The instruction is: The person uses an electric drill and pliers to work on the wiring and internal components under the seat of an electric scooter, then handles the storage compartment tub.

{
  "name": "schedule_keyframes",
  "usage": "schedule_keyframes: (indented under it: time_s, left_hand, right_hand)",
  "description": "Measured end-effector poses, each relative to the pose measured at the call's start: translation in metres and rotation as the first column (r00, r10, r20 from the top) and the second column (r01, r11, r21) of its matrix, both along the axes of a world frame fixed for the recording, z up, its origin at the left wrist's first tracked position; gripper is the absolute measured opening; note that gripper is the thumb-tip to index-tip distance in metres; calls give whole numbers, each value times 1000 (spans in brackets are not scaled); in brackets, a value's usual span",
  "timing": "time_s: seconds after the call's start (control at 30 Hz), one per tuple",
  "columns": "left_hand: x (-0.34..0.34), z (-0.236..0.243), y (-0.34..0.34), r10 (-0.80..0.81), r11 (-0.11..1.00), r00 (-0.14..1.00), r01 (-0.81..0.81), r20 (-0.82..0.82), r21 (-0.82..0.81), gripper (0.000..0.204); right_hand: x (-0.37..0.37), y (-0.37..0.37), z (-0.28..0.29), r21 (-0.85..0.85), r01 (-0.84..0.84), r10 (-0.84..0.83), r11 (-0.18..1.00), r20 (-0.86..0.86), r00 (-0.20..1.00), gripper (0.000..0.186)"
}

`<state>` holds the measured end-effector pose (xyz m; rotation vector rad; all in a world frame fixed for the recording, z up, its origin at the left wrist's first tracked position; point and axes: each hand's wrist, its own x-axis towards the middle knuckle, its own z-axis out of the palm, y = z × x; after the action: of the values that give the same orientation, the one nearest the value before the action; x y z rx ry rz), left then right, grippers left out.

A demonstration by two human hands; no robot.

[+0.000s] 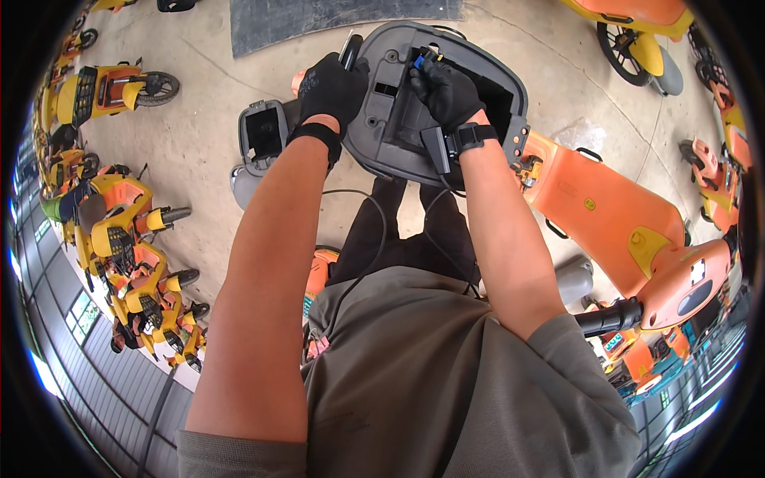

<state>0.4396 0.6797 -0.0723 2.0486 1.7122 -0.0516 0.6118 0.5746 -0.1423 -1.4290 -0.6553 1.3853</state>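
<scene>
In a black glove, my left hand (pixel 331 89) is closed around a dark rod-shaped tool (pixel 351 51), beside the left rim of a dark grey plastic scooter compartment (pixel 371 119). Only the tool's upper end shows, so its exact kind is hidden. Over the compartment's deep well, my gloved right hand (pixel 448 94) pinches a small blue piece (pixel 420 61) that looks like a wire connector. Yellow and black bits (pixel 434 56) show right beside it. The compartment belongs to an orange scooter (pixel 606 207) stretching off to the right.
A small grey open-framed part (pixel 265 135) lies left of the compartment. Beyond it stand several yellow and orange scooters (pixel 119 92). A dark mat (pixel 335 22) lies on the concrete floor at the top. Another scooter's wheel (pixel 624 54) stands at upper right. A thin black cable (pixel 381 209) hangs before me.
</scene>
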Motion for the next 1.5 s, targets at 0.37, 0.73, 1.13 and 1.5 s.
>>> schedule_keyframes:
  time_s: [0.37, 0.73, 1.13, 1.5]
  left_hand:
    - [1, 6, 1, -2, 999, 1000, 1, -16, -36, 42]
    - [5, 11, 0, 14, 998, 1000, -13, 9, -56, 42]
    - [2, 3, 0, -13, 1000, 1000, 13, -13, 13, 42]
    - [0, 2, 0, -13, 1000, 1000, 13, -5, 2, 43]
  right_hand:
    - [1, 3, -37, 58, -101, 73, 993, 372, 925, 20]
    - [5, 7, -23, -75, 25, -25, 997, -3, 1000, 22]
    - [0, 9, -2, 6, 51, -50, 999, 317, 947, 24]
    - [-4, -4, -24, -16, 108, -107, 994, 47, 993, 26]
